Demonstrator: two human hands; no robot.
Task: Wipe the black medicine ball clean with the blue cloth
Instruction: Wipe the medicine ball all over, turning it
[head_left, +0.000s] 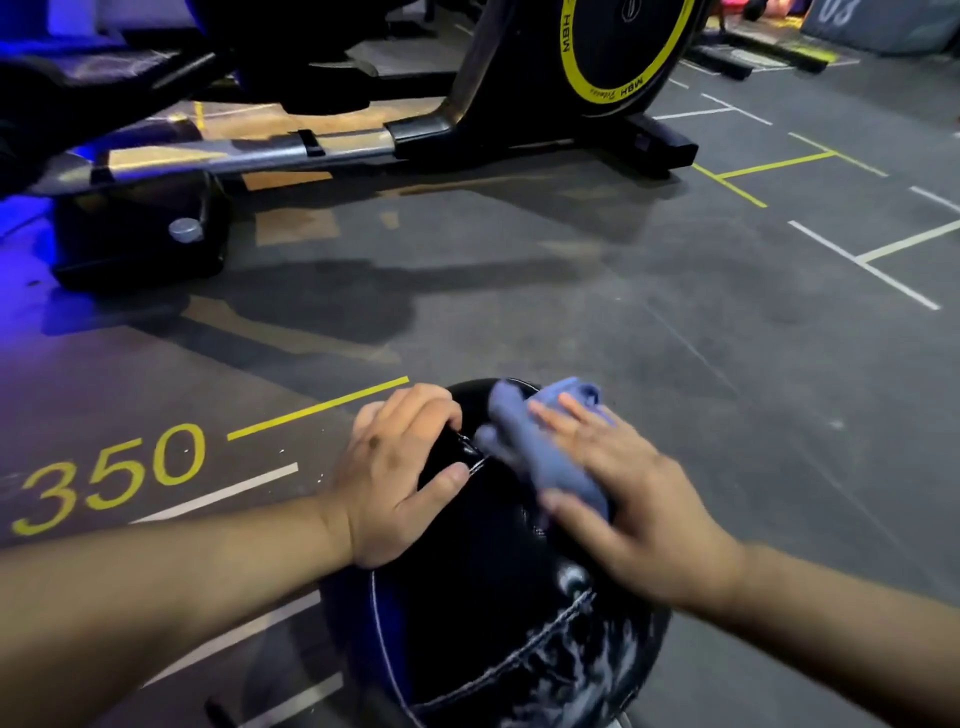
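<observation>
The black medicine ball (483, 587) fills the lower middle of the head view, glossy, with white stitched seams and pale smears low on its right. My left hand (395, 473) rests on the ball's upper left, its fingers curled over the far edge and its thumb against the surface. My right hand (618, 493) presses the blue cloth (540, 441) flat on the ball's upper right with straight fingers. The cloth is bunched and blurred, and part of it lies hidden under my palm.
An exercise bike with a yellow-rimmed flywheel (623, 47) and a long steel rail (249, 156) stands behind the ball. The dark rubber floor carries yellow and white lines and a yellow "350" (114, 473) at the left. Open floor spreads to the right.
</observation>
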